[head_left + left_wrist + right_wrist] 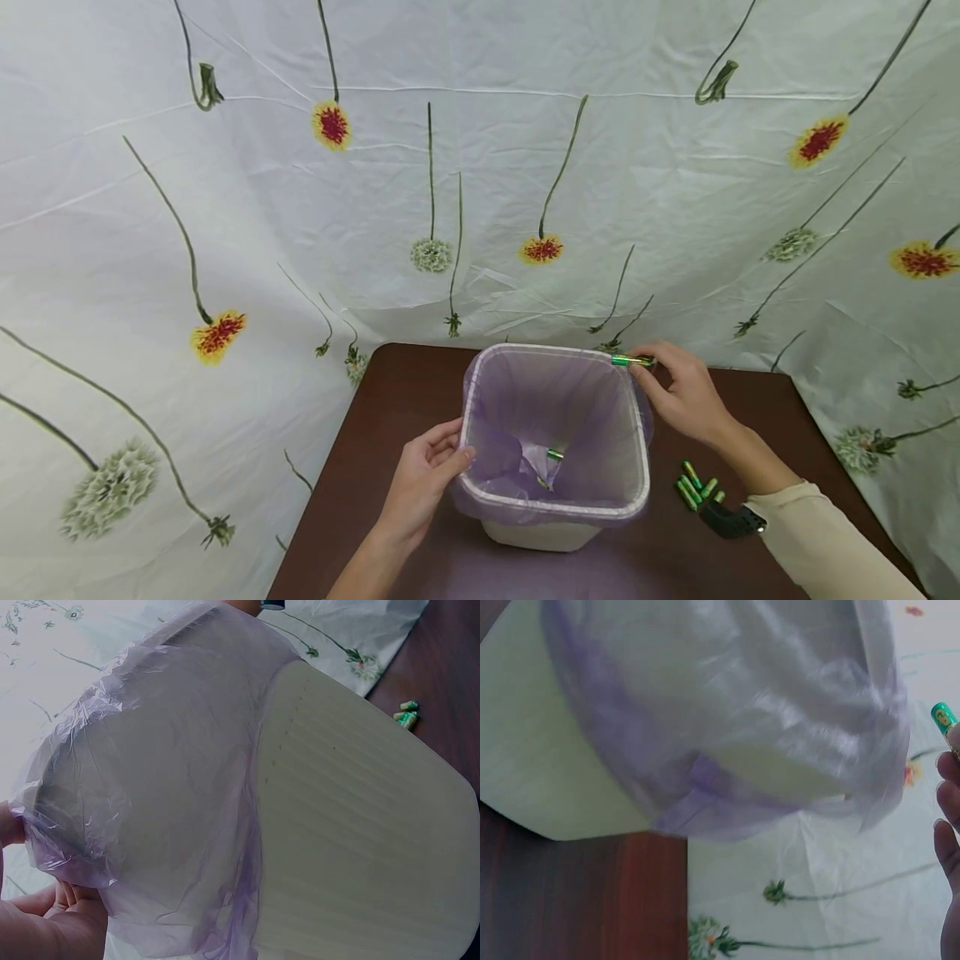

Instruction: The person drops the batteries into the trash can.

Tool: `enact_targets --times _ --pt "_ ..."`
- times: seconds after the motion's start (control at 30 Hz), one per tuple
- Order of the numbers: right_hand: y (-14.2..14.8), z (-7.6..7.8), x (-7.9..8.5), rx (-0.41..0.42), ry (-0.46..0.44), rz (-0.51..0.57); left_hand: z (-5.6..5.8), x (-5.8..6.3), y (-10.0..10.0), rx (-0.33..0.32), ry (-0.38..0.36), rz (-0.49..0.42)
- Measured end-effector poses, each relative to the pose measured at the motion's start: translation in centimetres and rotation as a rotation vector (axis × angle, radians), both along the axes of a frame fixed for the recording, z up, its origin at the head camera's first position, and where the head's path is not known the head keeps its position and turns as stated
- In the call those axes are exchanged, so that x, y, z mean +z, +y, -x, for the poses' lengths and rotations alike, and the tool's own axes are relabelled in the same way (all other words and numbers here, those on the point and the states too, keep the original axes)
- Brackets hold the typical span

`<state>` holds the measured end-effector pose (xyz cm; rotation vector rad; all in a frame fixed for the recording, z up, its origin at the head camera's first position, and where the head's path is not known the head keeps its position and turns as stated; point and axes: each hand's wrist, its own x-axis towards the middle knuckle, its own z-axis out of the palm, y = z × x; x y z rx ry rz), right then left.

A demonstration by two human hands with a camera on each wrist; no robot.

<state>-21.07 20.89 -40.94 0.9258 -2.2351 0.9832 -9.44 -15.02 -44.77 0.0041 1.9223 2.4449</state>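
Observation:
A white trash bin point(542, 536) lined with a thin purple plastic bag point(577, 400) stands on the table. My left hand point(426, 479) grips its left rim, thumb over the edge and fingers outside against the bag. In the left wrist view, the bag point(165, 787) drapes down the bin's outer wall point(360, 817). At the far right corner of the rim, my right hand point(686, 396) pinches a green battery point(632, 360) between thumb and fingers. That battery point(943, 716) also shows at the right edge of the right wrist view. Inside, a green battery point(555, 454) lies at the bottom beside another small green piece.
Several green batteries point(692, 485) lie in a loose group on the dark brown table point(420, 375), right of the bin. A black wrist strap point(731, 521) sits by the right sleeve. White cloth point(480, 142) with printed flowers hangs behind and at both sides.

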Motion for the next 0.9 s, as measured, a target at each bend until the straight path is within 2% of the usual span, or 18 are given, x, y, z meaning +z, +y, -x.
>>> enact_targets --times 0.4,0.7,0.8,0.9 --pt "-3.9 1.6 2.2 0.179 -0.013 -0.095 0.1 0.0 0.0 -0.004 0.001 -0.014" --pt "-7.2 2.5 2.9 0.294 0.023 -0.150 0.0 0.1 0.0 -0.008 -0.002 -0.014" --pt "-7.8 2.7 3.1 0.316 0.017 -0.167 0.0 0.1 -0.1 -0.009 -0.004 -0.015" --pt "-7.8 2.8 3.2 0.300 -0.009 -0.188 0.0 0.0 -0.1 -0.009 -0.003 -0.012"
